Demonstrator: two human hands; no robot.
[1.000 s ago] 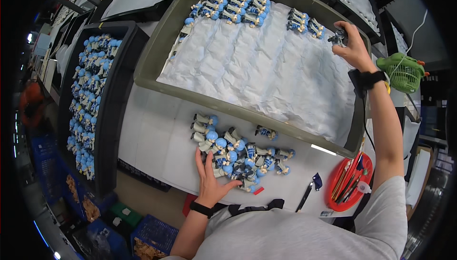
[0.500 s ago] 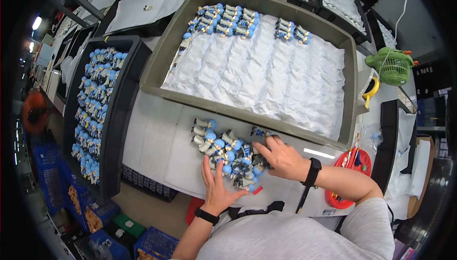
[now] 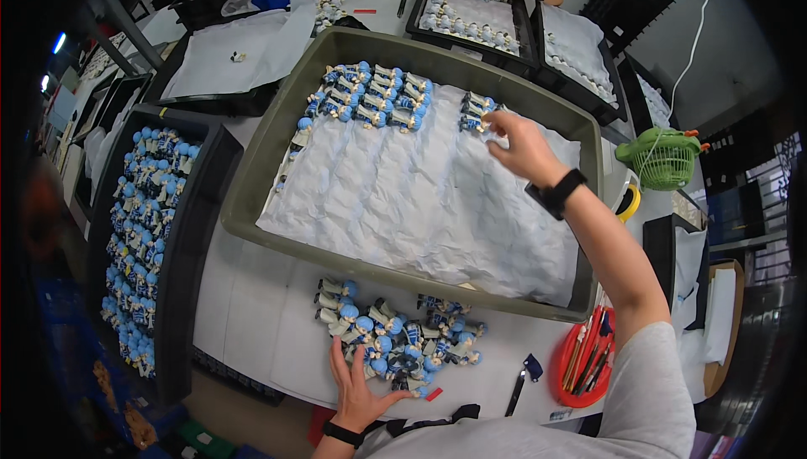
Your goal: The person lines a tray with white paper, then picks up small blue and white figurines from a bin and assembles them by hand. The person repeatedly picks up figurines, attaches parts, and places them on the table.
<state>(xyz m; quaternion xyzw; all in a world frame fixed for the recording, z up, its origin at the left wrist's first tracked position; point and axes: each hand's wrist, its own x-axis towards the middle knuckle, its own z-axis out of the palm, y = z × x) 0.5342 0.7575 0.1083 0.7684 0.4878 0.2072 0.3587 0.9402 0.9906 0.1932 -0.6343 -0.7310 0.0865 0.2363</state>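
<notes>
Apparently, the step in hand is laying small, plastic-looking figurines with round blue hair (image 3: 384, 343) in rows inside a large olive-grey rectangular tray (image 3: 361, 267) lined with crumpled white paper (image 3: 395, 207). Taking the tray's centre as the dial, the loose heap of them lies outside at six o'clock; packed rows fill the inside near eleven, and a shorter group sits towards one.

The right hand (image 3: 528, 150) is over the paper at about two, fingers curled and thumb apart from them, fingertips just beside the short group; whether it pinches a figurine, I cannot tell. The left hand (image 3: 360, 393) curves around the heap's near-left side, thumb and fingers spread wide.

As I judge it, the next move calls for a light release without nudging neighbours, then a return towards six o'clock, where the left hand's spread keeps the heap within reach.
</notes>
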